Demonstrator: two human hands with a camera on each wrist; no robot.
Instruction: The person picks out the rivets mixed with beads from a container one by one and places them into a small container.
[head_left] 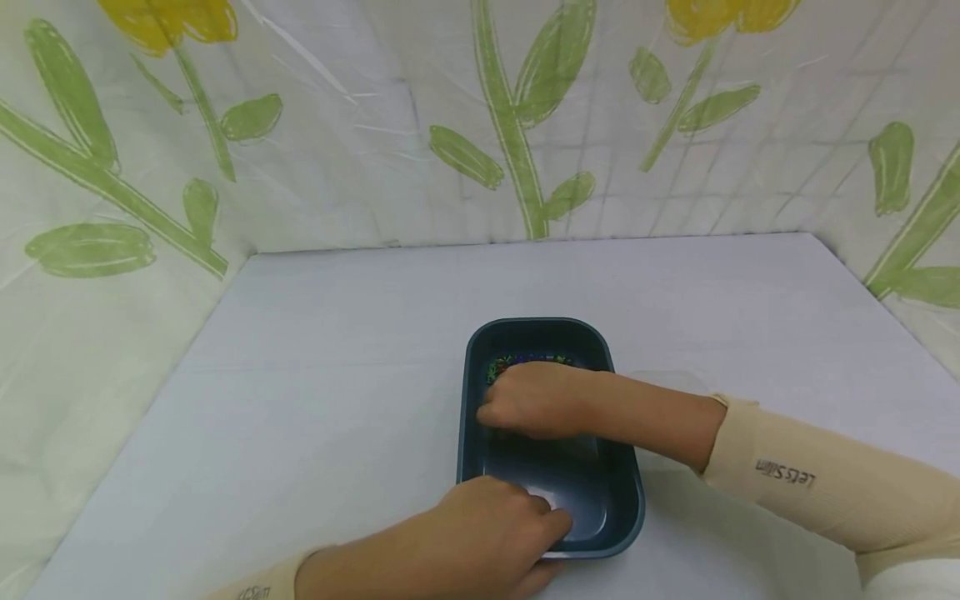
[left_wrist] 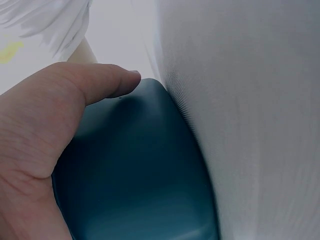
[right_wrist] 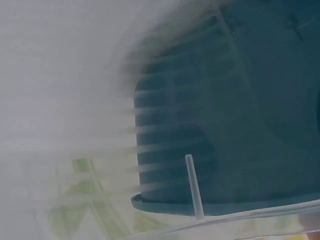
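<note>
A deep teal plastic bin (head_left: 472, 433) with rounded corners sits on the white table. My left hand (head_left: 491, 533) grips its near end, fingers over the rim; the left wrist view shows the thumb (left_wrist: 112, 80) along the bin's wall (left_wrist: 135, 165). My right hand (head_left: 536, 400) reaches down inside the bin with bent fingers, beside small multicoloured pieces (head_left: 498, 367) at the far end. Its fingertips are hidden below the hand, and I cannot tell what they hold. The right wrist view looks through ribbed clear plastic (right_wrist: 165, 147) at the bin's wall (right_wrist: 175, 110).
Right of the bin, partly under my right forearm, lies a clear plastic thing (head_left: 678, 382) with a faint outline. The white tabletop (head_left: 337, 350) spreads around the bin. Pale sheets (head_left: 360, 150) with painted green stems and yellow flowers enclose the table's back and sides.
</note>
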